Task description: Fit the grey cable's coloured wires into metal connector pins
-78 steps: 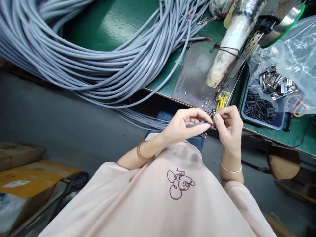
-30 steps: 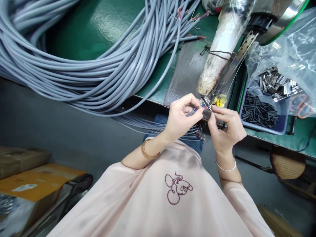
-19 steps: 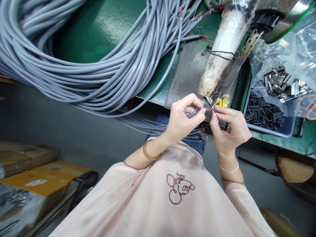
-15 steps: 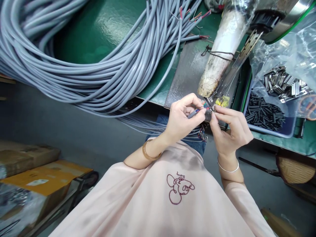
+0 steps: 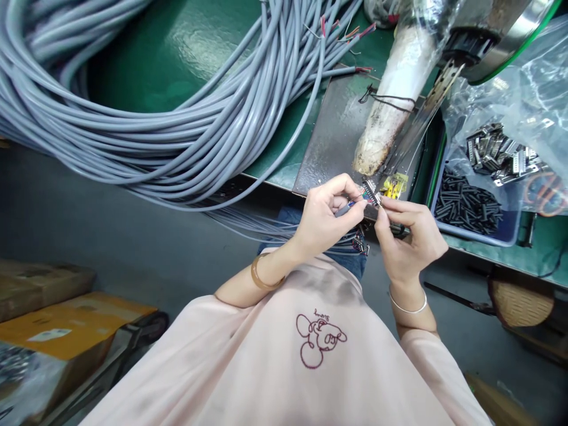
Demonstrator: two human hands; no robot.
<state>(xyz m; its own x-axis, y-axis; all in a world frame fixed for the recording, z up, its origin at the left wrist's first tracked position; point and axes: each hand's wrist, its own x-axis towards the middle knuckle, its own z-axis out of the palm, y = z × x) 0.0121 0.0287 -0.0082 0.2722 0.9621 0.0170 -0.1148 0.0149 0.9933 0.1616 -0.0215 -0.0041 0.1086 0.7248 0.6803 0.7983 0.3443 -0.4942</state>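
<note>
My left hand [image 5: 331, 210] is closed around the end of a grey cable [image 5: 342, 210], pinching its thin coloured wires between thumb and fingers. Beside those fingertips is a small metal multi-pin connector [image 5: 371, 193], tilted, with the wires against it. My right hand [image 5: 410, 234] grips the connector's right end between thumb and forefinger. Just beyond the hands, the blackened tip of a white-wrapped tool [image 5: 385, 118] points down at the work, and a metal strip [image 5: 415, 124] runs alongside it. A yellow object [image 5: 394, 186] lies close behind the connector.
A large bundle of grey cables [image 5: 213, 136] covers the bench's left. On the right, a blue tray [image 5: 515, 228] holds short black tubes [image 5: 468, 204] and a plastic bag with metal connectors [image 5: 501, 151]. Finished-looking connector ends [image 5: 360, 244] hang below the bench edge. Cartons [image 5: 75, 322] stand lower left.
The connector has come clear of the tool tip and shows more plainly between my hands. My right hand now holds its end. The whole view has shifted slightly.
</note>
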